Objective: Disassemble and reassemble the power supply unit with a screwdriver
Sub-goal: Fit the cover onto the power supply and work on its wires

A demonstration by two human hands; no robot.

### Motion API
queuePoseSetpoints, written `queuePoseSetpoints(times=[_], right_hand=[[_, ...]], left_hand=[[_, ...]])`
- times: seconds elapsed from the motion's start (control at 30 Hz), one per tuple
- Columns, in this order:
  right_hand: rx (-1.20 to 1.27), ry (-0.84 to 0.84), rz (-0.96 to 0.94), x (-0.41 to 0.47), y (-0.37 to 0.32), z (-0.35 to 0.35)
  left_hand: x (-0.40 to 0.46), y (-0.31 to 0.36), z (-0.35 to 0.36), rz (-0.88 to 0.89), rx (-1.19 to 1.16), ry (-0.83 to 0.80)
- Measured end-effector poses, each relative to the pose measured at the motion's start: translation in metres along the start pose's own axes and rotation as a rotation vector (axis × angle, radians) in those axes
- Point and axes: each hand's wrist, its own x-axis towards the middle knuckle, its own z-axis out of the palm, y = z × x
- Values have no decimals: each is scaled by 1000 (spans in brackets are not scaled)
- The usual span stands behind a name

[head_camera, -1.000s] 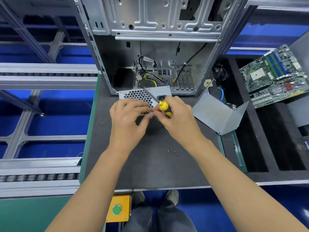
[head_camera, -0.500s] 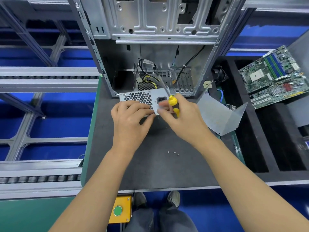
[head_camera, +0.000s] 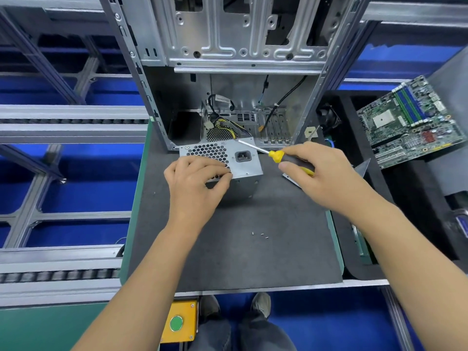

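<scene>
The grey power supply unit (head_camera: 244,158) stands on the dark mat (head_camera: 253,249) in front of the open computer case (head_camera: 228,72); its honeycomb grille and black power socket face up. My left hand (head_camera: 197,183) grips its near left edge, fingers over the grille and thumb at the front. My right hand (head_camera: 321,176) holds the yellow-and-black screwdriver (head_camera: 276,155) to the right of the unit. The metal shaft points up-left, its tip above the unit's far right corner. Three small screws (head_camera: 260,234) lie loose on the mat.
A bent grey metal cover (head_camera: 364,165) lies right of the mat, partly behind my right hand. A green motherboard (head_camera: 410,120) sits in the black tray at far right. Conveyor rails (head_camera: 63,122) run along the left. A yellow box with a green button (head_camera: 178,323) hangs below the bench.
My right hand has pulled away to the right with the screwdriver, uncovering the power socket. My left hand has stayed on the unit's grille.
</scene>
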Motion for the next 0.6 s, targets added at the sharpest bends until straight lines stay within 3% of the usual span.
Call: queuePoseSetpoints(times=[0.3,0.6], right_hand=[[94,77,-83,0,-1,-17],[37,20,-131,7,-12,-22]], left_hand=[[2,0,-1,-63,-30,-54],[4,-1,-1,-66,-22,-67]])
